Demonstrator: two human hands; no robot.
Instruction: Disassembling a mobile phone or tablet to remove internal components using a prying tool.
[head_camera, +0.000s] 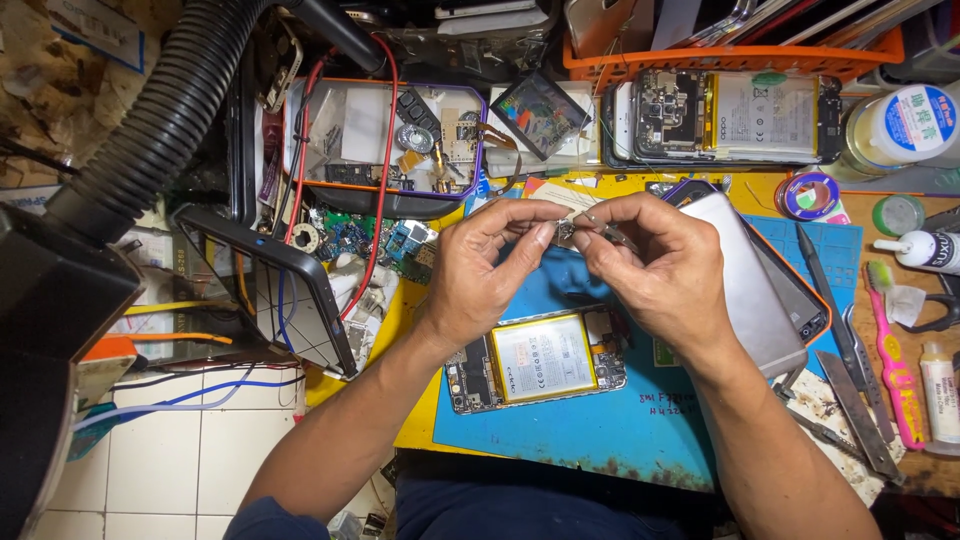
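Bare forearms, with dark blue trousers (520, 505) below.

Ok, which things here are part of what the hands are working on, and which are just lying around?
In hand:
left hand
right hand
small metal part pinched between the fingertips of both
opened phone on the blue mat

Lying about:
pink toothbrush
second opened phone
black hose
orange basket

A cluttered repair bench topped with a stained blue work mat (620, 430) over a yellow surface (425, 400); white floor tiles (170, 470) show at seven o'clock, a black corrugated hose (160, 110) runs to eleven o'clock, and an orange crate (730, 58) sits at one o'clock.
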